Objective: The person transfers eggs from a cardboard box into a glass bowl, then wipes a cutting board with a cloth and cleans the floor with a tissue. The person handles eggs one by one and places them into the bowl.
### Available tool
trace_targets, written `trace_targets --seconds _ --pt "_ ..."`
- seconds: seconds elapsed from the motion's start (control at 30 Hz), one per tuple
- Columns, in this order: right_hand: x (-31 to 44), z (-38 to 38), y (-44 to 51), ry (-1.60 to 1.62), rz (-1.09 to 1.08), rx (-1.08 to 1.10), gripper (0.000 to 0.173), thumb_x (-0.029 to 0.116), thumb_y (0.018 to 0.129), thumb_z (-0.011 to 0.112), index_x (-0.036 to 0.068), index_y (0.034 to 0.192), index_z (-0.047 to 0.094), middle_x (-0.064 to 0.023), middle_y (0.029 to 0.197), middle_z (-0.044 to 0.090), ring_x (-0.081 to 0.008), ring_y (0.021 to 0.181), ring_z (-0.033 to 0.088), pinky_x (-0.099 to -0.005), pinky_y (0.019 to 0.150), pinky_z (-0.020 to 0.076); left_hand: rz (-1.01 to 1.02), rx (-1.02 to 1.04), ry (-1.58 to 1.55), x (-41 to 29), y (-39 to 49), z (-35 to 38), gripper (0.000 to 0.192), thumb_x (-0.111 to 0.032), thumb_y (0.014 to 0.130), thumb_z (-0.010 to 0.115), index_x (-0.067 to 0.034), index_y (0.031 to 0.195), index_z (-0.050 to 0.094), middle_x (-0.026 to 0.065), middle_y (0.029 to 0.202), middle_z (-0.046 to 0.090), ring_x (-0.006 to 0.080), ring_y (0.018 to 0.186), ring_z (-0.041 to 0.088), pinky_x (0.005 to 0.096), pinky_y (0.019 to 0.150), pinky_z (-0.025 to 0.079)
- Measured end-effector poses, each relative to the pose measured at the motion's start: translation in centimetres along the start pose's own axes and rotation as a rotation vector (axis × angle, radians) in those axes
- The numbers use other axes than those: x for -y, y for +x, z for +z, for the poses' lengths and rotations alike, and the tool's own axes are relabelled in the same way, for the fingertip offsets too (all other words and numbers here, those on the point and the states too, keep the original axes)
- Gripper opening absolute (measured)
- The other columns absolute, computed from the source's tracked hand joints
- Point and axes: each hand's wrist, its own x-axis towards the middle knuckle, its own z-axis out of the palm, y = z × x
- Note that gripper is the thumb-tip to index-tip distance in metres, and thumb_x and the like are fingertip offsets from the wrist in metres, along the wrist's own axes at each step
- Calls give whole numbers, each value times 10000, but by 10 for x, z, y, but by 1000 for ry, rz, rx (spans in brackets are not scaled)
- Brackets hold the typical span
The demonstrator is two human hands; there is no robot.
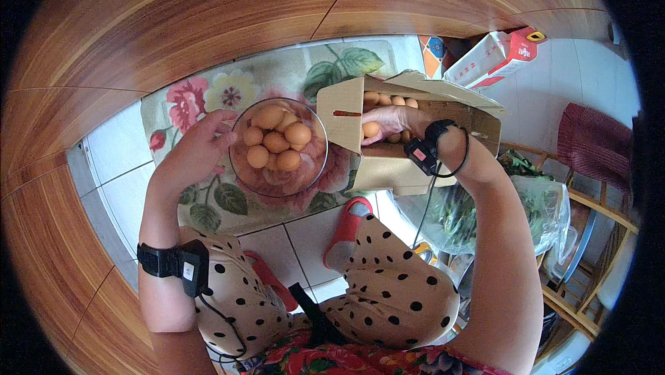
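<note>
A clear round bowl (pixel 315 170), which looks like glass, holds several brown eggs (pixel 275 142) and rests on a floral mat (pixel 228 201). By its left rim is my left hand (pixel 200 144), fingers apart, with the fingertips at the rim. Right of the bowl lies an open cardboard box (pixel 340 120) with its flaps spread. My right hand (pixel 397 119) reaches inside it, fingers curled around one brown egg (pixel 370 130). More eggs (pixel 384 99) sit in the box behind and beneath that hand, which partly hides them.
Wood-grain panels (pixel 234 16) rise behind the mat. A red and white carton (pixel 493 61) leans at the back right. A clear plastic bag of leafy greens (pixel 452 214) lies near my right forearm, beside a wooden rack (pixel 613 209) with a maroon cloth (pixel 592 146). Red slippers (pixel 337 235) are below.
</note>
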Motion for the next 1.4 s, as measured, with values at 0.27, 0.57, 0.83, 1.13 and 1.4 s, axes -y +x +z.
trace_targets --seconds 0.27,0.57,0.83,1.13,1.4 --pt "-6 -8 0 -19 -37 -56 663 218 869 730 207 1444 400 24 1430 411 -168 1302 396 -349 936 505 -28 -13 9 2 2 1 412 -205 1010 519 -124 1405 434 69 1228 546 192 1051 610 359 720 597" --pt "4 3 -43 -109 -197 -155 729 182 848 737 233 1466 356 -4 1452 390 -177 1286 453 -320 845 551 4 1 -30 0 -1 0 410 -230 1005 530 -117 1389 443 69 1259 537 198 1071 605 371 720 595" --pt "-38 82 -149 116 -575 -128 881 202 713 803 190 1459 334 -91 1206 551 -202 1012 619 -258 666 574 178 -7 70 16 10 -4 375 -234 977 565 -59 1306 519 102 1171 622 230 1081 606 369 791 559" --pt "40 202 -96 -430 -703 -196 838 53 693 845 177 1398 409 -79 1276 541 -208 1123 578 -332 888 537 346 0 129 6 2 -5 256 -99 912 553 11 1141 586 165 1054 640 266 1022 620 368 876 484" --pt "44 222 27 -860 -514 -503 672 165 699 792 197 1305 505 -135 1182 635 -303 1056 648 -389 906 531 467 -153 125 16 0 3 250 -116 883 564 21 1084 621 221 1020 658 352 985 635 407 860 489"
